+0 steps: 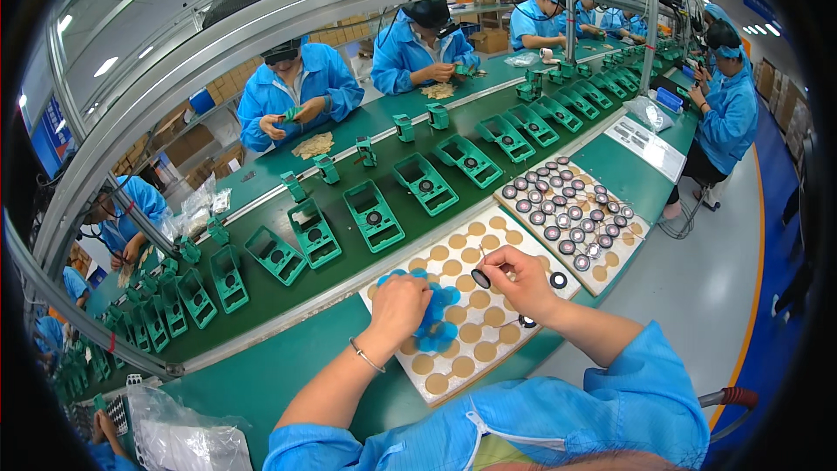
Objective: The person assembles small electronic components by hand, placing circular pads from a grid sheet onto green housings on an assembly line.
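My right hand (519, 281) pinches a small round black speaker (480, 279) on edge, with a thin lead sticking up from it, above a white board (418, 391) with round tan recesses. My left hand (401, 303) is curled down among translucent blue film discs (440, 318) piled on the board's left part. Its fingertips are hidden, so what they grip does not show. Close to my right wrist, a black ring-shaped part (558, 280) lies near the board's right edge. Another dark round part (527, 321) shows partly beneath my right forearm.
A second board (635, 242) at the right carries several round speakers. Beyond the boards, a conveyor (349, 283) bears rows of green housings (374, 215). A clear plastic bag (187, 436) lies at lower left. Co-workers in blue sit across the line; a metal frame crosses overhead.
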`<state>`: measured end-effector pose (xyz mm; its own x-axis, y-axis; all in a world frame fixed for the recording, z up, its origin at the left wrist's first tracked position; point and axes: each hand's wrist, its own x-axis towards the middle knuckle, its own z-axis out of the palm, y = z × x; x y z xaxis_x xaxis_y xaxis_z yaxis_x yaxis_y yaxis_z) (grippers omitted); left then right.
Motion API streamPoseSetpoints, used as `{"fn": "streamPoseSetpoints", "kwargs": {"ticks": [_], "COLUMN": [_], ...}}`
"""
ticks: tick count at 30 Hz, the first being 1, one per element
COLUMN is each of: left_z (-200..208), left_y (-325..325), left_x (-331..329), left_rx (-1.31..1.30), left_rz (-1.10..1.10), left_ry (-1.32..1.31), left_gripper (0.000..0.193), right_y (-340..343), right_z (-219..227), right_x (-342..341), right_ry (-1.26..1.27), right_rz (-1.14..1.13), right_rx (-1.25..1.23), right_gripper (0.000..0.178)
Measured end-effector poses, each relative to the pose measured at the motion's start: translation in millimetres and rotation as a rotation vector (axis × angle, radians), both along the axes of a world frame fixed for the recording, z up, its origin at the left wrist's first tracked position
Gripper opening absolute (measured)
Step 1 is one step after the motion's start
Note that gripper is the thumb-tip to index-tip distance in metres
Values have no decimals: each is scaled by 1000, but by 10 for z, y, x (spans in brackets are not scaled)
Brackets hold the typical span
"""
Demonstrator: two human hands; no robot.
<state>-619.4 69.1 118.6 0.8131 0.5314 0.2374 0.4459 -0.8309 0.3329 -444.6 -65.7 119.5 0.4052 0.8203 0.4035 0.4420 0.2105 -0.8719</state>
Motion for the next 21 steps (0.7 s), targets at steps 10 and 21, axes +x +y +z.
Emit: {"fn": "streamPoseSetpoints", "kwargs": {"ticks": [10, 21], "left_z": [54, -119], "left_y": [-185, 327], "left_x": [-257, -752], "left_rx": [-516, -1428], "left_rz": [-42, -56], "left_ry": [-370, -848], "left_gripper": [52, 80], "right_y": [443, 1105], "right_z": [155, -10], "right_x": [-529, -585], "right_ry": [-214, -250], "right_rz": [208, 678], "right_rx": [35, -41], "right_gripper": [6, 39]}}
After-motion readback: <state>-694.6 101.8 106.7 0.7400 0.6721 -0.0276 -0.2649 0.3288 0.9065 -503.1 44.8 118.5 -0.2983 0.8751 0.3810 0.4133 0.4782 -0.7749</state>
